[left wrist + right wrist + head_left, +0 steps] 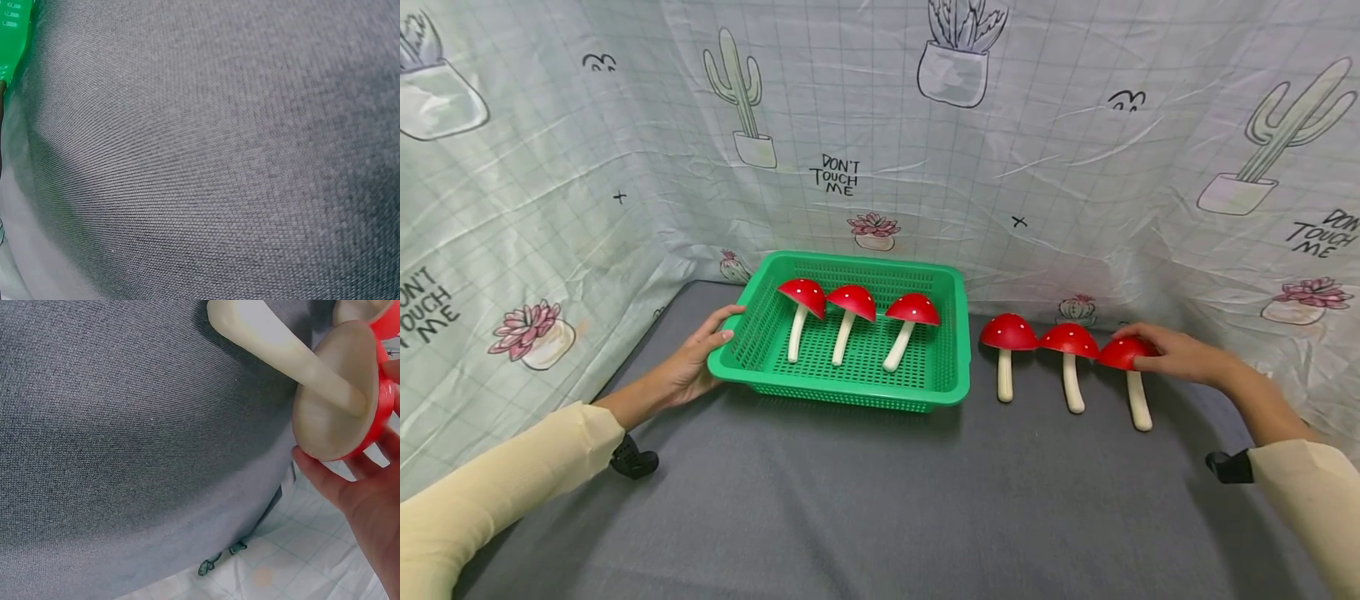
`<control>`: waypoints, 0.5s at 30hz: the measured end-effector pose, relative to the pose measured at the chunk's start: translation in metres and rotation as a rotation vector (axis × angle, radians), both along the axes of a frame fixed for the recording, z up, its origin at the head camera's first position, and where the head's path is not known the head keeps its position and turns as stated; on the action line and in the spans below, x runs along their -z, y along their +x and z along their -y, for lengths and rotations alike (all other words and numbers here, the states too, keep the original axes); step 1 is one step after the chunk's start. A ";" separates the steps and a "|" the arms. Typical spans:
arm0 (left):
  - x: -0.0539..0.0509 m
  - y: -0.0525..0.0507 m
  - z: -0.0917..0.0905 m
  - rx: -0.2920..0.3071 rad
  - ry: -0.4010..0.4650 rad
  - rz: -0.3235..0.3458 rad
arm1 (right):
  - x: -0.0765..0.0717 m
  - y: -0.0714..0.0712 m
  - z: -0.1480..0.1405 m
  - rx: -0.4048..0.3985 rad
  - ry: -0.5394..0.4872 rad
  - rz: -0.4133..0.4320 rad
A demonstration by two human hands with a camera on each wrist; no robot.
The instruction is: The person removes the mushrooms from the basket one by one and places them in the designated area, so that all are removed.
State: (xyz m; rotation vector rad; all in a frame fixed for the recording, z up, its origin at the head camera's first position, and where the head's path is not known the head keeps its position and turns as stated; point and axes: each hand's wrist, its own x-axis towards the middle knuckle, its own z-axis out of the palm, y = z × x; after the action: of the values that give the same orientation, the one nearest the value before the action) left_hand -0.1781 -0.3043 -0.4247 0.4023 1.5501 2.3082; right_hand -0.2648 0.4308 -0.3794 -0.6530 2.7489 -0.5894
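A green plastic basket (842, 392) stands on the grey cloth, with three red-capped toy mushrooms lying in it. At its left end my left hand (694, 364) grips the rim, thumb and forefinger at the edge; the other fingers are mostly hidden. To the right of the basket, three more mushrooms lie in a row: one nearest the basket (1009, 333), a middle one (1070, 342) and the rightmost mushroom (1138, 400). My right hand (1180, 354) holds that last one by its cap. In the right wrist view its pale stem and underside (325, 425) show, fingers around the cap.
White cloth (925, 183) printed with cacti hangs behind and at both sides. Grey cloth (880, 500) covers the surface in front of the basket. The left wrist view shows mostly this cloth, with a corner of the basket (12, 37).
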 end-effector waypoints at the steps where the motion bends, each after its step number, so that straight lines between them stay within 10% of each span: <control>1: 0.000 0.000 0.000 -0.003 -0.003 0.000 | 0.001 0.000 0.000 0.001 -0.001 0.003; 15: 0.001 -0.002 0.001 0.005 0.007 -0.002 | 0.006 -0.006 0.000 0.058 0.059 -0.067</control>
State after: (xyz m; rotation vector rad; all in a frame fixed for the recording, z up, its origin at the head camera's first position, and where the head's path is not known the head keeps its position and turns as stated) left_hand -0.1796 -0.3052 -0.4255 0.4104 1.5412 2.3105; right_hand -0.2709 0.4312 -0.3858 -0.5923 2.8445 -0.5045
